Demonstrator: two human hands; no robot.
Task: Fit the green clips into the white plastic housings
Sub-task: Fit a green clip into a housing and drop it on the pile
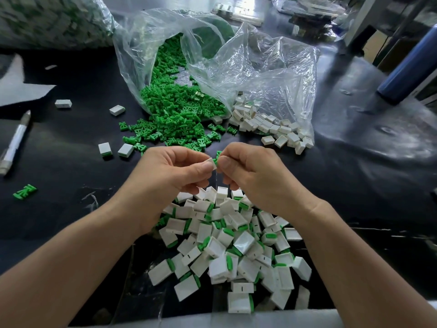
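One apiece: pinched white housing [212, 162] in left hand [170, 171], green clip [218, 155] in right hand [255, 171], touching, above finished pile [236, 245], likely for easy dropping; kept spilled clips [179, 114] close ahead.

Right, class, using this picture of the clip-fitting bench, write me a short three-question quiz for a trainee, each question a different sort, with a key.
1. True or false: the left hand pinches a white housing.
2. The loose green clips spill from: A a clear plastic bag; B a cardboard box; C a metal tray.
3. What does the right hand hold beside that housing?

Key: 1 true; 2 A; 3 a green clip.
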